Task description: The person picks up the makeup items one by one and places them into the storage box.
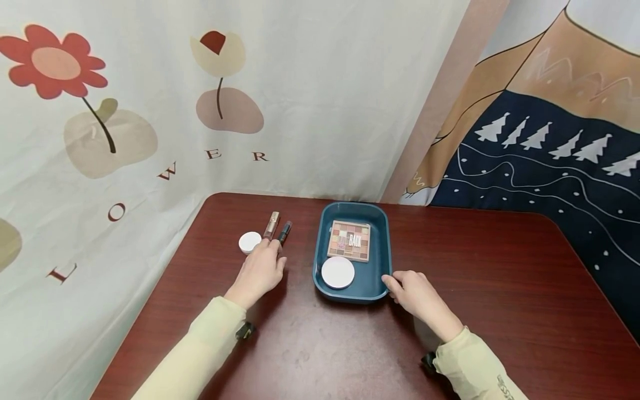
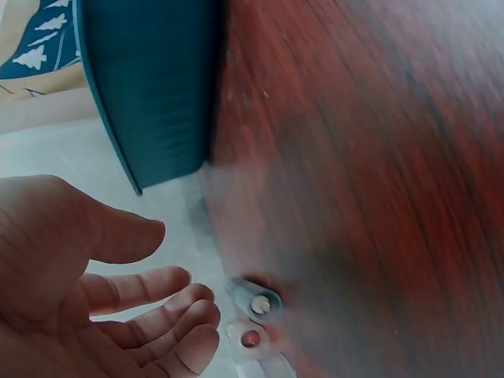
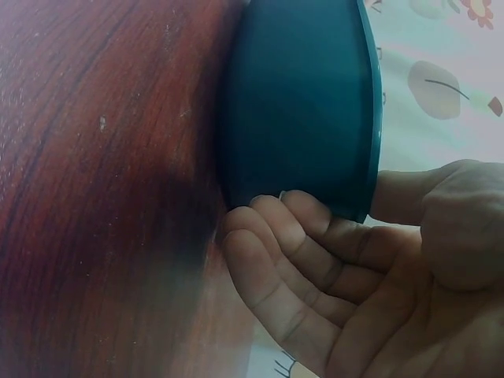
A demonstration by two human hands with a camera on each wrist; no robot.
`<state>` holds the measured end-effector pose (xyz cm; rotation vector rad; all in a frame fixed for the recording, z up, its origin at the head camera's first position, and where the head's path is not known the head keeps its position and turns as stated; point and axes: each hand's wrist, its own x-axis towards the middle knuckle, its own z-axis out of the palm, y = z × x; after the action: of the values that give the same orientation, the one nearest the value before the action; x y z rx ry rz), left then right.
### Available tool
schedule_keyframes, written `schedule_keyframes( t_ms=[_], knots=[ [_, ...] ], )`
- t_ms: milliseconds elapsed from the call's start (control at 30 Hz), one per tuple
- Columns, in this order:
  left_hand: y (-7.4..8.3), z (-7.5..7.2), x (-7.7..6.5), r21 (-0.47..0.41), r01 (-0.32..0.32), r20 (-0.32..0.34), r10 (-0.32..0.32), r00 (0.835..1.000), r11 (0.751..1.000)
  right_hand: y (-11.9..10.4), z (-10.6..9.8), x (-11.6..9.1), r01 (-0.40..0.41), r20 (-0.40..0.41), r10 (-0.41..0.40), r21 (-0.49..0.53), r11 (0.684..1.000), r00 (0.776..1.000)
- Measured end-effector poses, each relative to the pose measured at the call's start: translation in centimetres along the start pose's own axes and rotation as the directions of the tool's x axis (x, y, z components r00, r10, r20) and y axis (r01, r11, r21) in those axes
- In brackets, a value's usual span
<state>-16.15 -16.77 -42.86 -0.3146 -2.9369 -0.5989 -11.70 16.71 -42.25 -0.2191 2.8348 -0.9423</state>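
Observation:
My left hand, its fingers loosely bent and holding nothing, hovers over the table just short of two slim cosmetic tubes, one pinkish-gold and one dark. Their round ends, the dark tube and the lighter tube with a red centre, show beyond the fingertips in the left wrist view. Beside them lies a white round case. With thumb on the rim and fingers against the outer wall, my right hand grips the blue tray. Inside are a makeup palette and another white round case.
The dark red wooden table reaches to a pale flower-print curtain at the back. A navy and tan printed cloth hangs behind its right side. The tray stands between the two hands.

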Motion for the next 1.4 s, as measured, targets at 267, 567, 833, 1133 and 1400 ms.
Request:
schedule_keyframes(
  t_ms=[267,567,833,1133,1400],
  knots=[
    [-0.9,0.3,0.7,0.023,0.05,-0.002,-0.05,0.999,0.998,0.1,0.1,0.1,-0.008,0.01,0.008,0.004,1.0,1.0],
    [-1.1,0.9,1.5,0.034,0.05,0.016,-0.05,0.999,0.998,0.0,-0.3,0.0,-0.008,0.02,0.008,-0.001,1.0,1.0],
    [-1.6,1.4,1.9,0.039,0.036,0.012,-0.036,0.999,0.999,0.0,-0.3,0.0,-0.006,0.027,0.006,0.01,1.0,1.0],
    [-1.8,1.8,2.7,0.036,0.025,0.005,-0.025,1.0,0.999,0.0,-0.3,0.0,-0.017,0.028,0.016,0.01,1.0,0.999],
    [-1.8,1.9,3.0,0.017,0.058,0.02,-0.058,0.998,0.998,0.1,0.0,0.1,-0.031,0.038,0.03,0.021,0.999,0.999]
  ],
)
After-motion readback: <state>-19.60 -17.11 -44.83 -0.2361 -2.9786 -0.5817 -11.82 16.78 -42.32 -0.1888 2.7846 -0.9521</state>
